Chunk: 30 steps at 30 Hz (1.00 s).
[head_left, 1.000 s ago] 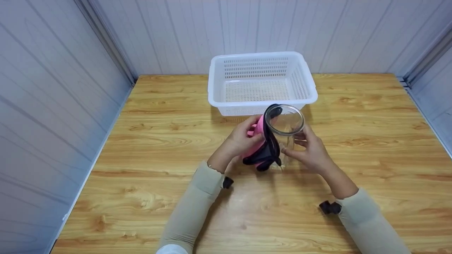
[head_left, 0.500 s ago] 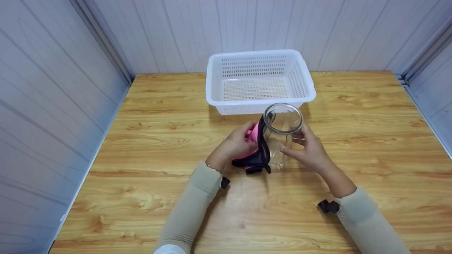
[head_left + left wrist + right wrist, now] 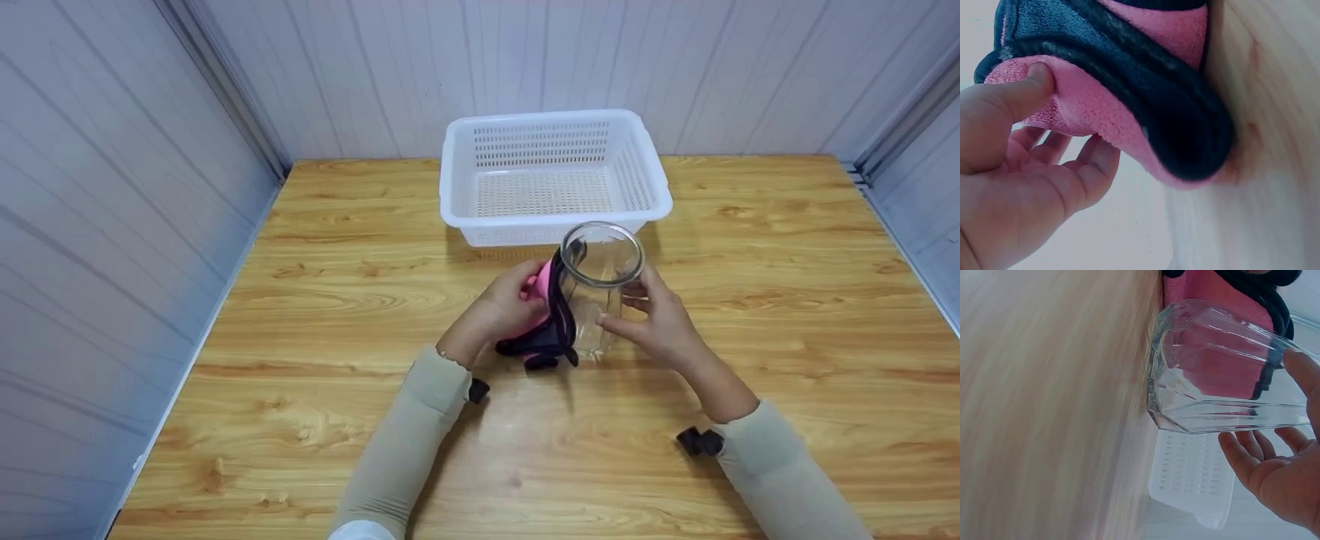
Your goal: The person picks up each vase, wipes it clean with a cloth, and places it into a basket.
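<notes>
My left hand [image 3: 496, 307] pinches a fuzzy pink cloth [image 3: 1089, 101] with dark trim, thumb on one face and fingers behind, as the left wrist view shows. The folded cloth stands against the left side of a clear glass jar [image 3: 596, 307], its dark edge [image 3: 556, 337] bent toward the table. Upright and wide-mouthed, the jar has faceted sides in the right wrist view, where pink shows through the glass. My right hand [image 3: 664, 322] holds the jar from the right, thumb toward the front and fingers behind the glass [image 3: 1219, 410].
A white slotted plastic basket [image 3: 555, 223] stands behind the jar, near the back wall [image 3: 375, 75]. Beneath everything lies a wood-grain table [image 3: 337, 420]. A pale panel wall [image 3: 112, 225] borders it on the left.
The left hand and cloth have shifted slightly left and down. The cloth's top edge has dropped from the jar's rim, and its lower end has swung left. Jar and right hand stay nearly still.
</notes>
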Each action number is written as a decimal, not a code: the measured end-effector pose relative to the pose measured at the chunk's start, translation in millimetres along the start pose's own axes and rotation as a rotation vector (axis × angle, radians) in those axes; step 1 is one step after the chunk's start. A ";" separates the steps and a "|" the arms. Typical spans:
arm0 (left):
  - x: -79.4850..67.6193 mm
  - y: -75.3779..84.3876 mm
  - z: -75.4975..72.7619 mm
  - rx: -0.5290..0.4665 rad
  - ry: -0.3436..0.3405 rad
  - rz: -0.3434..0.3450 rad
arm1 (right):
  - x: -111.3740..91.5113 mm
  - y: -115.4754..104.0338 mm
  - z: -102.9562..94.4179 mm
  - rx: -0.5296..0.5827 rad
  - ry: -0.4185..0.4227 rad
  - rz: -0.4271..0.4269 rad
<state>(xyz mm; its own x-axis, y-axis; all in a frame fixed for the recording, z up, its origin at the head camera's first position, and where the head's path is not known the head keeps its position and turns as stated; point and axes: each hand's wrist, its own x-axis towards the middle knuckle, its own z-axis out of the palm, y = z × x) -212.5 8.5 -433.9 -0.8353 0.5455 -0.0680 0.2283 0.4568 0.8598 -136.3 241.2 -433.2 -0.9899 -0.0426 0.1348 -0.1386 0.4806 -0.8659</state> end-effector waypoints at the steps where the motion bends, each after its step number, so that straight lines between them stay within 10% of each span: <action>1: -0.2 1.4 -0.4 -0.001 0.007 0.004 | 0.0 0.7 -0.4 -0.005 -0.004 -0.001; 11: -2.5 20.4 -6.2 -0.101 0.101 0.132 | 1.6 1.5 -3.0 0.033 -0.034 0.015; 30: 3.5 15.1 -9.9 -0.151 -0.012 0.021 | 2.7 1.6 -9.7 -0.020 -0.053 0.020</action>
<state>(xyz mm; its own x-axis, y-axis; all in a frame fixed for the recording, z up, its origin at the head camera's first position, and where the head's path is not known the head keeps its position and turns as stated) -216.9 10.3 -416.2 -0.8251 0.5623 -0.0543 0.1674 0.3351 0.9272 -138.9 250.4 -429.5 -0.9927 -0.0789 0.0911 -0.1185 0.4995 -0.8581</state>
